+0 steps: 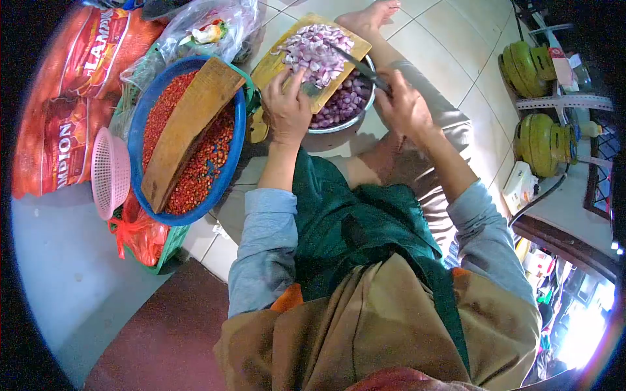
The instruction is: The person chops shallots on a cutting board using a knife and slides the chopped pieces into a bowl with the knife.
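My right hand [407,107] is closed round the handle of a knife [362,66]. The blade points up and left, its tip over a pile of chopped shallots [319,49]. These lie on a yellowish cutting board [270,64], which rests tilted across a metal bowl [370,107]. Beneath the board, whole peeled shallots [345,99] fill the bowl. At the board's near left edge is my left hand [287,107], its fingers apart and reaching onto the board beside the pile. I see nothing held in it.
Left of me stands a blue basin [239,140] of chopped red chillies with a wooden plank [189,133] across it. Beyond are a pink colander [109,173], red mesh sacks [98,58] and a plastic bag [222,19]. Green gas cylinders [538,143] stand at right.
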Demonstrator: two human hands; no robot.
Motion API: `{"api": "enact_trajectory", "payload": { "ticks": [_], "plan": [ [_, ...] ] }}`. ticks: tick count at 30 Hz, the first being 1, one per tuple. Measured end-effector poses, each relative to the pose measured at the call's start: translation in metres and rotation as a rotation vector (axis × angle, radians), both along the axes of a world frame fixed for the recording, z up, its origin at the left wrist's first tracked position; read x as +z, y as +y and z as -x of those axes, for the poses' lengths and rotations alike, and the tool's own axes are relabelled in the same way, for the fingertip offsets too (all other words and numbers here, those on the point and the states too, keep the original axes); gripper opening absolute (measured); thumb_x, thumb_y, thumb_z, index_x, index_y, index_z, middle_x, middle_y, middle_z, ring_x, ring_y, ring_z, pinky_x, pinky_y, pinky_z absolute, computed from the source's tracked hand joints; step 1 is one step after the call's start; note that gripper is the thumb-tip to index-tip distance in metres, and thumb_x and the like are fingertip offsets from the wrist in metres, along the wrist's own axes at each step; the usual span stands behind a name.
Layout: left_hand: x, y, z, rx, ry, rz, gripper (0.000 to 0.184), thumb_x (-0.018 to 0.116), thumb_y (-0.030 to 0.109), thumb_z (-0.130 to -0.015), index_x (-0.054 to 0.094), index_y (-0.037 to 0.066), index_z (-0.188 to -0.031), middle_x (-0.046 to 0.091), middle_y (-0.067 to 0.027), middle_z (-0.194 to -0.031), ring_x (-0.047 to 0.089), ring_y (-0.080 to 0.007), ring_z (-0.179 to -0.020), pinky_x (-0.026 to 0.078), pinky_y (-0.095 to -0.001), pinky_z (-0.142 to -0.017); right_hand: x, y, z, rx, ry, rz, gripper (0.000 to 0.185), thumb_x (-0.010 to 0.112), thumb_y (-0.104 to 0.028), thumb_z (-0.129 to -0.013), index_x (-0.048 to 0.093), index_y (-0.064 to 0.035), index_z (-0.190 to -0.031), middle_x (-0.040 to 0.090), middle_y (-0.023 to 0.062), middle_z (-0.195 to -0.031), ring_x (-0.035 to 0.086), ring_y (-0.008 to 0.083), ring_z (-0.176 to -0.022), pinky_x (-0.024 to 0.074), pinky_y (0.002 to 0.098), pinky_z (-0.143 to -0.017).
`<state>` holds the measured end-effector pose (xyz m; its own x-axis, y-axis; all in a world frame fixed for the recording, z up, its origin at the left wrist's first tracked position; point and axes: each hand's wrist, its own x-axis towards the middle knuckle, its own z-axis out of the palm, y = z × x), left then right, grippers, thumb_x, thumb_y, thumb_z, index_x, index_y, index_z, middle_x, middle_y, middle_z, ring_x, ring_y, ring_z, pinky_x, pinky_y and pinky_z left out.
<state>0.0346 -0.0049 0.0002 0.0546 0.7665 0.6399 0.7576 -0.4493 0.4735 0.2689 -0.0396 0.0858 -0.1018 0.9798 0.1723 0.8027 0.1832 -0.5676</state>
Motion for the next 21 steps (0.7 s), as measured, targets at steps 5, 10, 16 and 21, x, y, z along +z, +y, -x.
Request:
{"api": "enact_trajectory", "payload": {
  "ticks": [5,10,16,21],
  "plan": [
    [-0.004,-0.008,-0.007,-0.291,-0.073,0.015,0.03,0.061,0.004,-0.079,0.063,0.011,-0.107,0.061,-0.0103,-0.096,0.059,-0.0321,-0.088,0.047,-0.0421,-0.079,-0.02,-0.007,-0.036,-0.196,0.231,0.078,0.048,0.063,-0.021,-0.085,0.047,-0.0075,-0.128,0.065,0.025,-0.095,0.066,0.0344,-0.092,0.0505,0.0396,-0.081],
    [-0.001,-0.036,-0.035,-0.547,0.062,0.291,0.029,0.061,0.009,-0.083,0.061,0.007,-0.111,0.061,-0.0133,-0.107,0.059,-0.0335,-0.101,0.05,-0.0403,-0.085,-0.035,-0.006,-0.036,-0.236,0.458,-0.01,0.044,0.066,-0.017,-0.084,0.051,-0.0049,-0.124,0.063,0.0119,-0.086,0.058,0.0156,-0.078,0.0485,0.0304,-0.075],
    [-0.024,-0.033,-0.063,-0.443,0.189,0.542,0.035,0.051,0.016,-0.092,0.053,0.0,-0.123,0.05,-0.0241,-0.132,0.051,-0.0416,-0.116,0.042,-0.0443,-0.099,-0.033,-0.004,-0.032,-0.335,0.507,-0.017,0.04,0.065,-0.016,-0.084,0.054,-0.0041,-0.121,0.066,0.0183,-0.085,0.065,0.0225,-0.077,0.0507,0.0342,-0.074],
    [-0.019,-0.01,-0.089,-0.355,0.192,0.583,0.044,0.048,0.018,-0.091,0.047,-0.007,-0.128,0.042,-0.0321,-0.134,0.041,-0.0464,-0.124,0.034,-0.0465,-0.106,-0.034,-0.004,-0.032,-0.359,0.646,-0.026,0.037,0.063,-0.013,-0.086,0.054,-0.0028,-0.12,0.065,0.0208,-0.086,0.066,0.0244,-0.08,0.0506,0.0351,-0.075]
  ]
}}
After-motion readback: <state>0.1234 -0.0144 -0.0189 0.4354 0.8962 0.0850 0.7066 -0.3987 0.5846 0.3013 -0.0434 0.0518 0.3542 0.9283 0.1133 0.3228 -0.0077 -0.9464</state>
